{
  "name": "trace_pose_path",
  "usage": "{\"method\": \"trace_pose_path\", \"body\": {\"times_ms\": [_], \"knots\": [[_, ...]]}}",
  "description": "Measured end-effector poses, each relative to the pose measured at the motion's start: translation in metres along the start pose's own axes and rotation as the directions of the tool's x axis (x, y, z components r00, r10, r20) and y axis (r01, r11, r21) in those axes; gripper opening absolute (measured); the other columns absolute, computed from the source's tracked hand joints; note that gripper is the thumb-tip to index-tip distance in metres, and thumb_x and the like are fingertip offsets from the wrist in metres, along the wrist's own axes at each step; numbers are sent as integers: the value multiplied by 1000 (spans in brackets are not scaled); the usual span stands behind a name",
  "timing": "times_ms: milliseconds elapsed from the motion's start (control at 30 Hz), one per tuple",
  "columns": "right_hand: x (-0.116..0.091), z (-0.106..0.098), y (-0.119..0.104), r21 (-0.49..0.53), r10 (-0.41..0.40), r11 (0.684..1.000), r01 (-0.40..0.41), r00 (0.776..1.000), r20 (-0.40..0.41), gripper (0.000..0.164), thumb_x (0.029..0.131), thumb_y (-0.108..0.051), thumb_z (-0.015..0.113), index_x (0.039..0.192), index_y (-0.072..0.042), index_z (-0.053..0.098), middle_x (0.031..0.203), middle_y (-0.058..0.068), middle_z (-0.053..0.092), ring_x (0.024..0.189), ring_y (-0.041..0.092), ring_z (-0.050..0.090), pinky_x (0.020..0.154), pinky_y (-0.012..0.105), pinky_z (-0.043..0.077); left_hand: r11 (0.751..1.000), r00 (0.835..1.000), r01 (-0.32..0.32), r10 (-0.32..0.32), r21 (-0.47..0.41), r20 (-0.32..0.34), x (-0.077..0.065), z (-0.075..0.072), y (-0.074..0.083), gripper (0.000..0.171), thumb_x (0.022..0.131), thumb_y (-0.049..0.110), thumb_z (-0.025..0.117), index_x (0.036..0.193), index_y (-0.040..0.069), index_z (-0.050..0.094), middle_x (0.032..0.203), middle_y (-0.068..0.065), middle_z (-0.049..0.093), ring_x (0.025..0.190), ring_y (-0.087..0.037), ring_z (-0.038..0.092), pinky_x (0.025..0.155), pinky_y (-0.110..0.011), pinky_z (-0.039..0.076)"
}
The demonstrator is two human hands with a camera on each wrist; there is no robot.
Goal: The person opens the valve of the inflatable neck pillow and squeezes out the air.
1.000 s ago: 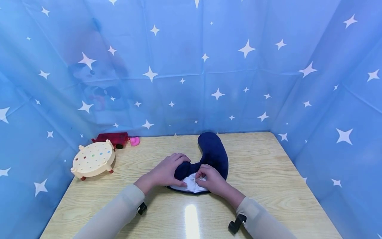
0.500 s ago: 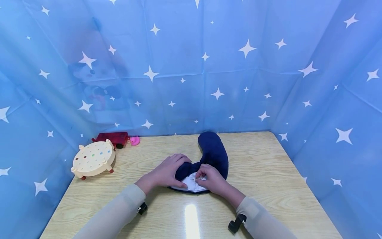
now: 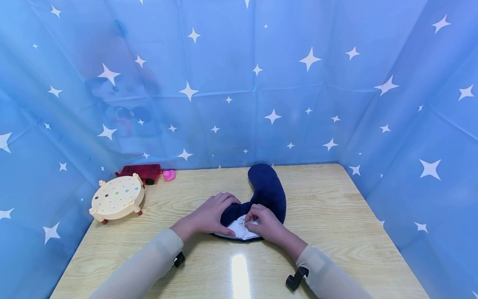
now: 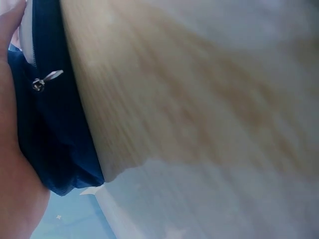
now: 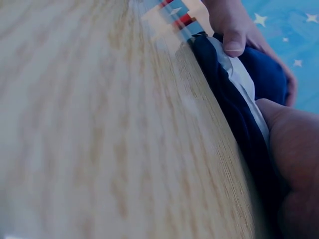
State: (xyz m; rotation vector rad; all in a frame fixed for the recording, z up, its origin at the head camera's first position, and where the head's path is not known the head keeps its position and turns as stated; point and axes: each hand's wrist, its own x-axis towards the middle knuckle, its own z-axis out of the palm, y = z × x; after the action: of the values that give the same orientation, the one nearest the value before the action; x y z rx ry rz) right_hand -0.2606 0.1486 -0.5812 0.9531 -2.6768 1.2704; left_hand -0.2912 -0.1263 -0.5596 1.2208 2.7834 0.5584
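Observation:
A navy U-shaped neck pillow lies on the table, one arm pointing away from me. Its cover is unzipped along the near edge, baring white inner fabric. In the left wrist view a silver zipper pull hangs at one end of the opening. My left hand grips the pillow's left part, fingers over the top and thumb by the opening. With thumb and fingertips, my right hand pinches the white fabric at the middle of the opening. The right wrist view shows the left thumb against the white fabric.
At the table's left stands a cream round stool-like piece with coloured dots and brown-tipped legs. Behind it are a translucent red box-like toy with a black wheel and a small pink toy. A blue star-patterned curtain surrounds the table.
My left hand has shifted very slightly to the right along with the pillow's left part. The right hand keeps its pinch on the white fabric.

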Motion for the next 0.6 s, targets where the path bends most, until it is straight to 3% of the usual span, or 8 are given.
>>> {"method": "trace_pose_path", "body": {"times_ms": [600], "knots": [[0, 2, 2, -23, -34, 999, 34, 999, -19, 17, 91, -8, 88, 91, -18, 75, 88, -12, 60, 87, 8, 57, 79, 28, 51, 999, 1000, -13, 12, 41, 25, 1, 1, 4, 100, 80, 78, 84, 160, 28, 49, 157, 3, 50, 144, -19, 46, 115, -53, 45]]}}
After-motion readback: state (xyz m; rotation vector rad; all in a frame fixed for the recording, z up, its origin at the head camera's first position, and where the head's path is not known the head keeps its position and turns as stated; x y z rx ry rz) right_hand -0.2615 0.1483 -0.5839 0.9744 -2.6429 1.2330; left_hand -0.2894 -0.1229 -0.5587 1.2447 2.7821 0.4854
